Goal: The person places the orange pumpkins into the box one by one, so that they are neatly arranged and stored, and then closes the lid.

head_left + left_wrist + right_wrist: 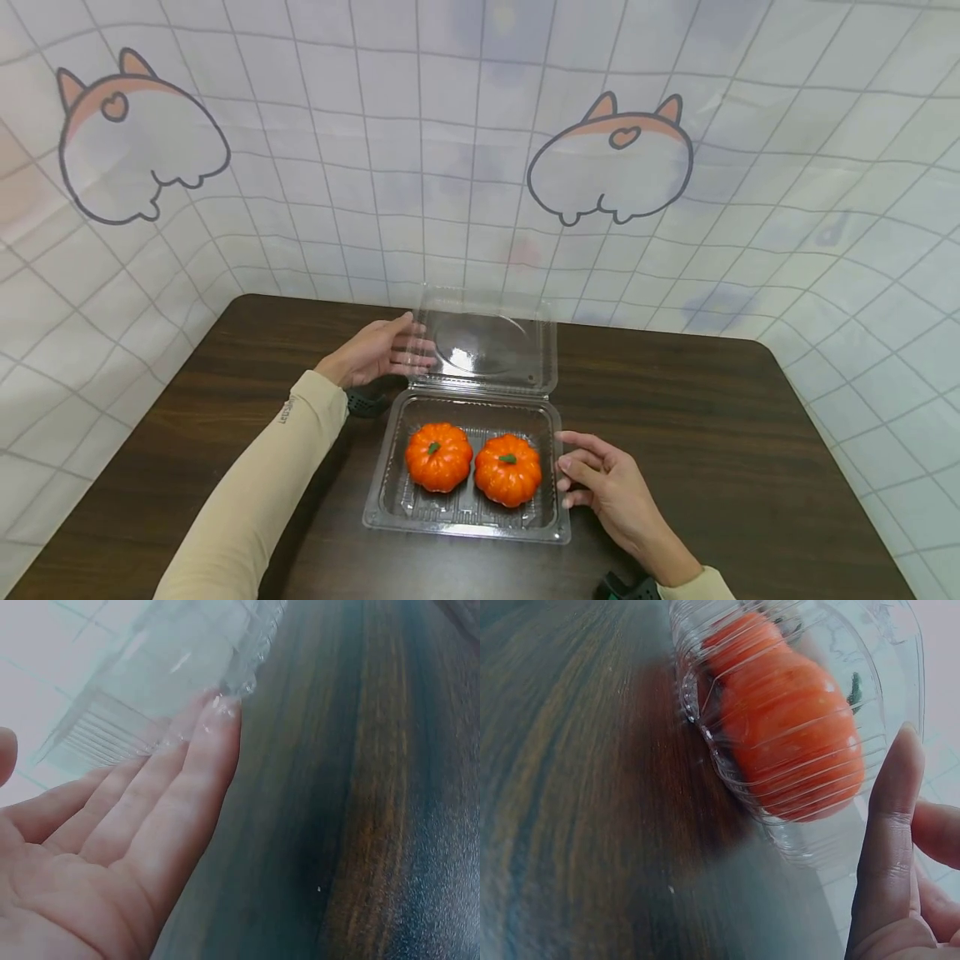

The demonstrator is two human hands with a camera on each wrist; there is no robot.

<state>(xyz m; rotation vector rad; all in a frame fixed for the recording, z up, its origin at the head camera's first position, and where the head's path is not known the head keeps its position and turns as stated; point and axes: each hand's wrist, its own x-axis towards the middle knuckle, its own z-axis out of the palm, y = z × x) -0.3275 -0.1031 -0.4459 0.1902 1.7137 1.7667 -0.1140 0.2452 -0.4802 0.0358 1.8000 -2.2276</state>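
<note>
Two pumpkins (439, 458) in box (467, 529).
Left hand (378, 352), 10 o'clock: fingers straight, touching lid (487, 346). Right hand (613, 493), 4 o'clock: fingers loose beside box; neither grips.

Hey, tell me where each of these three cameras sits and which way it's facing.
Head: on the person's head, facing forward and down at an open, clear plastic box holding two ribbed orange pumpkins; left hand, right hand and beige sleeves show.
Left wrist: on that wrist, looking along the left hand toward the box's hinged clear lid.
Right wrist: on that wrist, looking past part of the right hand at the box's side.
Shared: head and right wrist both show the pumpkins.
</note>
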